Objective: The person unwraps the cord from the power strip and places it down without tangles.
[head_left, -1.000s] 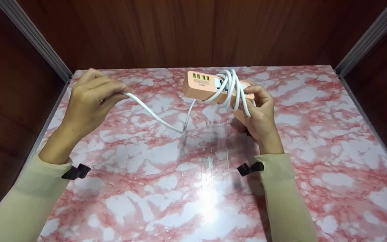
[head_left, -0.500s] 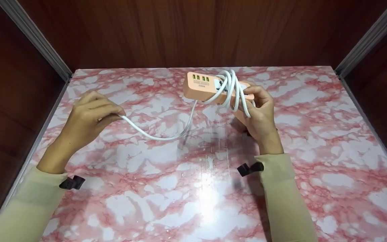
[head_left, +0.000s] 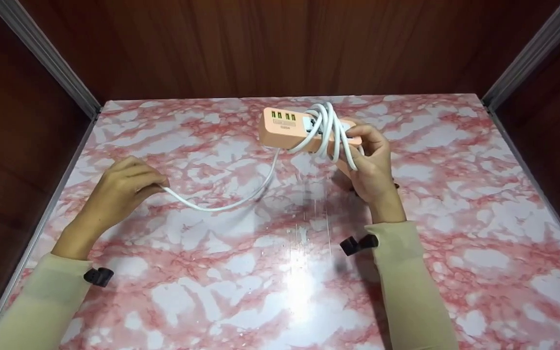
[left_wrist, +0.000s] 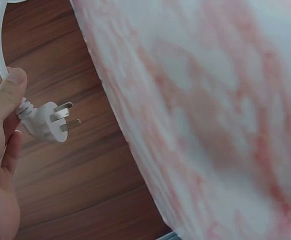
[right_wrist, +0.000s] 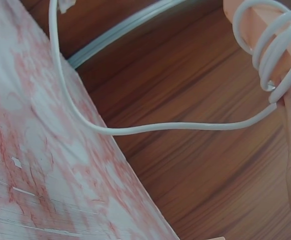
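Your left arm (head_left: 37,301) enters from the near left and slants toward the far right, its wrist (head_left: 78,238) bare. Your left grip (head_left: 119,189) is turned with its back upward, the thumb (left_wrist: 9,90) meeting the fingers in a pinch directed rightward. Your right arm (head_left: 411,282) runs from the near right almost straight toward the far side. Your right grip (head_left: 376,160) sits farther away than the left, fingers curled in a hold and directed leftward.

No text can be read: the power strip (head_left: 299,130) bears a pale label (head_left: 284,123) below its USB ports (head_left: 283,115) and small dark marks (head_left: 285,127) under that, all too small and blurred
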Tool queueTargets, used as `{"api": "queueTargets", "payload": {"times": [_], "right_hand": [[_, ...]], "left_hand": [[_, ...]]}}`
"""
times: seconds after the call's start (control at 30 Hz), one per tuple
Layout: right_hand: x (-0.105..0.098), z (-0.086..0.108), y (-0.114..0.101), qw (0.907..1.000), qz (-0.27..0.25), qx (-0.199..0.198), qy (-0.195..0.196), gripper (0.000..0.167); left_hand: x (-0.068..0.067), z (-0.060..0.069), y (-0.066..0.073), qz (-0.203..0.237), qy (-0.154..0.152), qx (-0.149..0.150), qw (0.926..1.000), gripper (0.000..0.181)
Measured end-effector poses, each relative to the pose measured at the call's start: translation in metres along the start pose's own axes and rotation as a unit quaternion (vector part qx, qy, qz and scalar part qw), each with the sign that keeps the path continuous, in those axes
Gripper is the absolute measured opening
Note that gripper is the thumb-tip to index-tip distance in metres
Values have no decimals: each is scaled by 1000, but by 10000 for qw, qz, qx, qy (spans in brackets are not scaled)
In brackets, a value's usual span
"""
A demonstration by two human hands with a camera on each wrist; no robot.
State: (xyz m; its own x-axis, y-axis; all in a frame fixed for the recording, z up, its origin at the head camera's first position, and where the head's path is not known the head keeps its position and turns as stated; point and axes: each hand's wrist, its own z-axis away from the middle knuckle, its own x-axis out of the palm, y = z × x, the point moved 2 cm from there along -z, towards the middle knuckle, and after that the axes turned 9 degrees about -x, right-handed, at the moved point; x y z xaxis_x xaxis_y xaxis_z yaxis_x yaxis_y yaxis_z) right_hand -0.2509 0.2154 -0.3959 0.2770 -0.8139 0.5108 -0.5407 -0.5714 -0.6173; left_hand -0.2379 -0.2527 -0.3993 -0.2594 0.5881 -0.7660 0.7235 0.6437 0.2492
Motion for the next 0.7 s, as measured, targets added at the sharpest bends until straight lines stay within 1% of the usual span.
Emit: {"api": "queueTargets", "payload": {"times": [0.1,0.17,0.3,0.5,0.63,0.7], "right_hand": [[1,0,1,10000,36,49,-23,18],[1,1,2,9999,76,62,-25,17],[1,1,2,9998,190,90,-45,15],[1,2,2,9994,295,138,-93,15],[0,1,2,9994,308,87,-98,13],[0,1,2,9991,408,49,-107,13]], "left_hand": [[4,4,-3,-76,-212,17,9997,24],[5,6,-5,-120,-300,33,9995,23],[8,10,-9,-113,-472,-37,9988,24],[14,18,-15,-89,-582,-101,9982,28],[18,21,-18,-214,-755,-177,9968,28],[20,21,-19,-259,-827,-210,9960,27]]}}
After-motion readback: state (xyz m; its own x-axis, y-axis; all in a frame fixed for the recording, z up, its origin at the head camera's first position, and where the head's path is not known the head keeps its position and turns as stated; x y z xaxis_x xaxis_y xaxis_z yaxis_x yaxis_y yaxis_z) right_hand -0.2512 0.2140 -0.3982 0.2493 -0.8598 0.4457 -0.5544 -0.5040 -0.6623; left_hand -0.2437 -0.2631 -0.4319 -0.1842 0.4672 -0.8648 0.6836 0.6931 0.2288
